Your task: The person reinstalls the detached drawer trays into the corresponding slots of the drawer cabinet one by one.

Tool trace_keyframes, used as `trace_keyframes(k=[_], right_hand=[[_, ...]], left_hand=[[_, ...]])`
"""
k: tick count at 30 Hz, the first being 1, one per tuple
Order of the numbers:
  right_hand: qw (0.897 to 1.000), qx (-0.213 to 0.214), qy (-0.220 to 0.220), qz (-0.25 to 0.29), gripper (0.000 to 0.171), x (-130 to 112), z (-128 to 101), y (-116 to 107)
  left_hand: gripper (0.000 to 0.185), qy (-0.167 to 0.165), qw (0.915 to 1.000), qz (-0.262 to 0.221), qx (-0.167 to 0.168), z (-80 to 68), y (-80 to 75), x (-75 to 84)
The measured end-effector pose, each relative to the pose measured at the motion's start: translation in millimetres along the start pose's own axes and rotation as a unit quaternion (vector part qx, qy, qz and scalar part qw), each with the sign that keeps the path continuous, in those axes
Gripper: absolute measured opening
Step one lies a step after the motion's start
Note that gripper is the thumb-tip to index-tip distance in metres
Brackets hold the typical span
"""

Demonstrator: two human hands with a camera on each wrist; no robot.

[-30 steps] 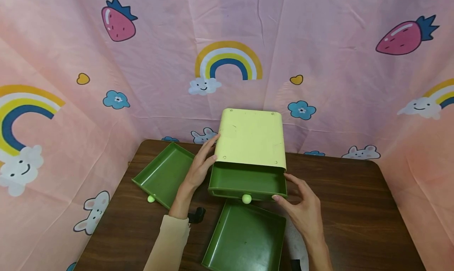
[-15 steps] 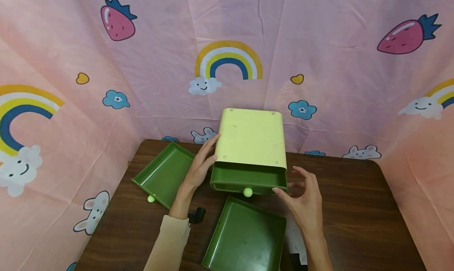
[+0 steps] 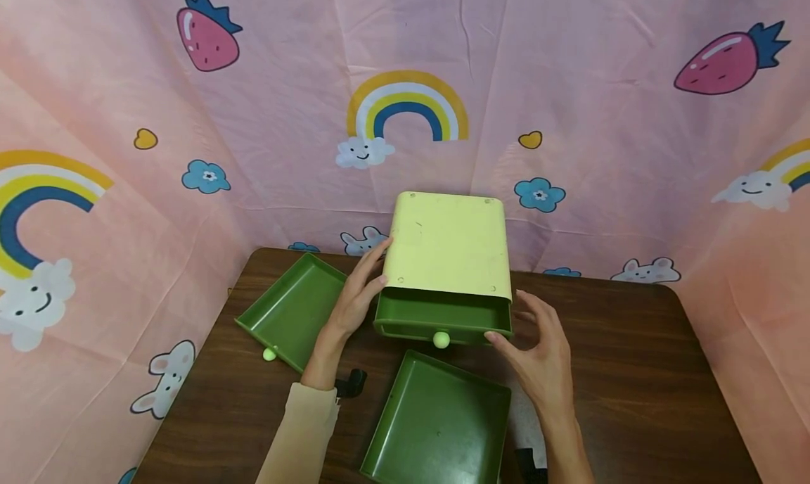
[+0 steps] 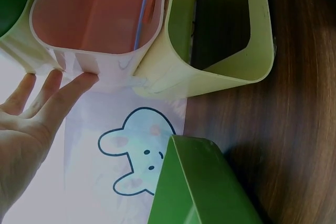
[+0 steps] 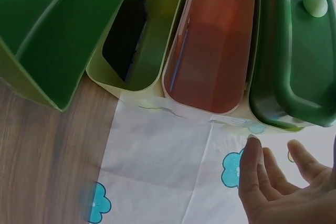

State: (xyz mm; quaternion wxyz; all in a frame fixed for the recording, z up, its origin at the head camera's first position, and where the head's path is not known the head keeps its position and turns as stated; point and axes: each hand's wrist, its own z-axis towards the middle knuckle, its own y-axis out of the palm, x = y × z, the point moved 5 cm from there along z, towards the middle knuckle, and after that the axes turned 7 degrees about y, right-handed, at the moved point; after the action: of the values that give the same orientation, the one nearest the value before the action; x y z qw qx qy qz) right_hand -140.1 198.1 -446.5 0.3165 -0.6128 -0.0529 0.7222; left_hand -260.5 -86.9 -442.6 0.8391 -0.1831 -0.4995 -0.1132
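A stacked drawer unit (image 3: 449, 241) with a pale yellow top stands at the back of the table. Its top green drawer (image 3: 443, 314) sticks partly out at the front and has a round light green knob (image 3: 441, 340). My left hand (image 3: 354, 297) lies against the unit's left side, fingers extended; in the left wrist view the fingertips touch near the pinkish middle compartment (image 4: 94, 14). Beside the drawer's front right corner is my right hand (image 3: 541, 350), its thumb at the drawer front. In the right wrist view its loosely bent fingers (image 5: 251, 166) stand just off the unit's side.
One loose green drawer (image 3: 294, 311) rests on the brown table (image 3: 633, 378) left of the unit, and another (image 3: 436, 428) lies in front. The lowest compartment (image 5: 152, 35) has an open front. A patterned pink cloth (image 3: 285, 104) hangs behind and at both sides.
The top drawer has slid further into the unit. My right hand's fingers have come off the drawer's side while its thumb stays at the front; my left hand has kept its place.
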Motion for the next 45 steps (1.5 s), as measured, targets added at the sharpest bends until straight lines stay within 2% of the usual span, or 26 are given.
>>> trace_keyframes(k=[2,9,11,18,20,27,36,45], right_hand=[[1.000,-0.009,0.007,0.006,0.079,0.6,1.3,0.3],[1.000,-0.010,0.011,0.009,0.078,1.6,6.9,0.5],[1.000,-0.009,0.008,0.012,0.077,1.7,8.6,1.3],[0.999,-0.024,0.008,0.026,0.070,4.0,14.4,8.5],[0.999,-0.022,0.014,0.028,0.071,4.7,15.0,9.1],[0.999,-0.021,0.016,0.036,0.074,6.0,15.1,8.1],[1.000,-0.010,0.009,0.009,0.070,4.3,20.2,7.7],[0.999,-0.020,0.021,0.014,0.066,3.8,27.4,13.8]], left_hand=[[0.055,-0.003,1.0000,0.001,-0.004,1.7,1.0,10.3],[0.055,-0.001,1.0000,0.002,-0.006,3.5,1.7,6.9],[0.055,-0.003,1.0000,0.002,-0.007,3.2,1.5,3.7],[0.055,-0.001,1.0000,0.001,0.005,-0.9,-2.2,-22.8],[0.055,0.002,1.0000,-0.003,0.005,-0.4,-2.4,-24.4],[0.055,0.015,0.9999,0.003,0.005,-1.0,-0.6,-24.0],[0.055,0.013,0.9998,-0.012,0.002,-0.4,0.9,-21.7],[0.055,0.014,0.9998,-0.004,0.011,-1.4,-1.2,-23.3]])
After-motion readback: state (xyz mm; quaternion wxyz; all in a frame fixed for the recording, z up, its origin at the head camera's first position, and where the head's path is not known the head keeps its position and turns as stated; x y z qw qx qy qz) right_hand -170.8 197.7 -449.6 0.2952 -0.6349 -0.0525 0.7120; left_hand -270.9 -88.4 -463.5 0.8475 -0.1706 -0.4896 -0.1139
